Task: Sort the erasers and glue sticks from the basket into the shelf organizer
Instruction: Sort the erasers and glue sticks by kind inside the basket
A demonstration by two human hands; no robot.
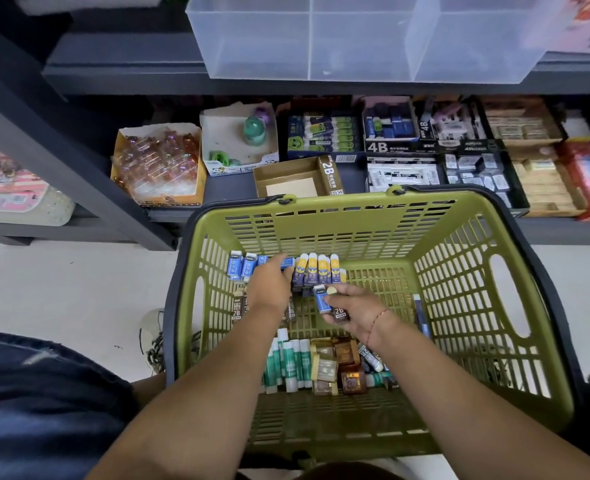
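Dark grey metal shelf runs across the top and carries the clear plastic divided organizer on its upper board. Below sits the olive-green slotted plastic basket on the floor. All the task stock we can see lies inside it.

Row of blue-sleeved erasers is at the basket's far-left corner, with yellow-and-purple glue sticks just beside them along the far wall. Green-and-white glue sticks and brown wrapped blocks lie toward the near edge.

Left hand is over the blue row with fingers bent down onto it. We cannot tell if it grips one. Right hand, mid-basket, pinches a held blue eraser together with a small brown 2B eraser.

We judge the step to be gathering erasers by kind. To do it well:
- Take from the blue row without dragging the glue sticks next to it.
- Keep blue and 2B separate in the palm.
- Don't overfill the right hand.
- Lift clear of the basket rim and put one kind in each organizer compartment.
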